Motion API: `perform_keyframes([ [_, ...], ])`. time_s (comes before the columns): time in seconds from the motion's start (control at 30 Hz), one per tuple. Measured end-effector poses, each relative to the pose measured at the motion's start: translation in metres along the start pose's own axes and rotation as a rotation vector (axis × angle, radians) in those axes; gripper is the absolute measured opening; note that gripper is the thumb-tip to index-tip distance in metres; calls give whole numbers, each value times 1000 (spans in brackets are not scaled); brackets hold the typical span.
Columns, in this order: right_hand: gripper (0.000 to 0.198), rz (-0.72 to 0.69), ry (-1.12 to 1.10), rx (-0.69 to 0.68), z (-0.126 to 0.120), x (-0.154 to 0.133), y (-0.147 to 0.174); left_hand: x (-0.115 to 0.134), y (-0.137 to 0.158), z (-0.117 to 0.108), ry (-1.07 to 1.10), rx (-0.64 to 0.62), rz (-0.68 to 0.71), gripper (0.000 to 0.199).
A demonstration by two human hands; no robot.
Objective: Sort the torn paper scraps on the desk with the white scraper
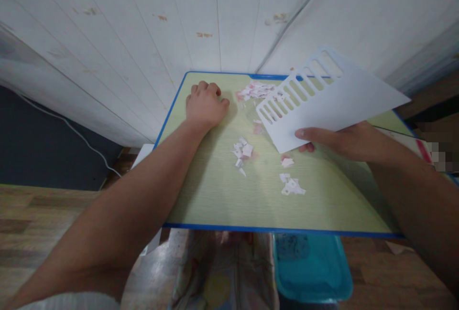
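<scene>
My right hand (333, 140) grips a stiff white sheet (311, 109) by its near edge, thumb on top. A row of rounded slots of growing length runs along the sheet's far left side. The sheet is tilted above the table, over part of a heap of white and pinkish paper scraps (256, 90). My left hand (206, 104) rests on the table's far left part, fingers curled in a loose fist; nothing shows in it. Smaller piles of scraps lie nearer me, one at the middle (244, 151) and another to the right (292, 186).
The pale green table (215, 195) has a blue rim and stands against a white plank wall (193, 9). A grey cable (294, 16) runs down the wall. Below the front edge sits a turquoise plastic tub (315, 267). A flat item with a red stripe (423, 150) lies at the right.
</scene>
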State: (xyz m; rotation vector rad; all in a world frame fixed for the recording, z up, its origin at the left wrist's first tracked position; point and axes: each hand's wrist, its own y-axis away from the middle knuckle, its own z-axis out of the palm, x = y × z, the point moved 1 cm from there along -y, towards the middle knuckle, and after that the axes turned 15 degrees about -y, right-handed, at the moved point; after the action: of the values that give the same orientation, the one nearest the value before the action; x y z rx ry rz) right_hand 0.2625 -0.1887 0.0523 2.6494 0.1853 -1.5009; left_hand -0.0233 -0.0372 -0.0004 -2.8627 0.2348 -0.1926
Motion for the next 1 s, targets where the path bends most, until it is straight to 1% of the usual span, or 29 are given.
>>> perform_keyframes([
  [0.13,46,-25,-32,3,-4,-2,2,0,0,-1,6,3,1,38],
  [0.2,45,7,-56,-6,-7,-5,5,1,1,-2,9,-3,-1,38],
  [0.3,42,78,-98,-66,-8,-12,10,1,1,-3,18,-11,-3,39],
  [0.37,37,80,-140,-121,-8,-16,11,1,1,-3,23,-1,-3,41],
  [0.43,36,76,-158,-139,-7,-18,12,1,1,-3,22,9,-3,42],
  [0.53,41,105,-126,-110,-7,-16,10,1,1,-2,8,3,-3,39],
  [0.63,39,127,-126,-123,-5,-12,9,1,2,-3,-4,-4,-5,38],
  [0.7,40,86,-117,-114,-4,-8,8,1,2,-3,-4,-3,-4,37],
  [0.8,46,7,-59,-30,-2,-4,8,2,2,-3,2,0,-3,39],
  [0.87,49,-4,-38,-2,-2,-2,8,2,2,-3,6,-1,-6,39],
  [1.0,51,-12,-36,8,-5,-5,9,1,2,-3,17,-7,-7,39],
])
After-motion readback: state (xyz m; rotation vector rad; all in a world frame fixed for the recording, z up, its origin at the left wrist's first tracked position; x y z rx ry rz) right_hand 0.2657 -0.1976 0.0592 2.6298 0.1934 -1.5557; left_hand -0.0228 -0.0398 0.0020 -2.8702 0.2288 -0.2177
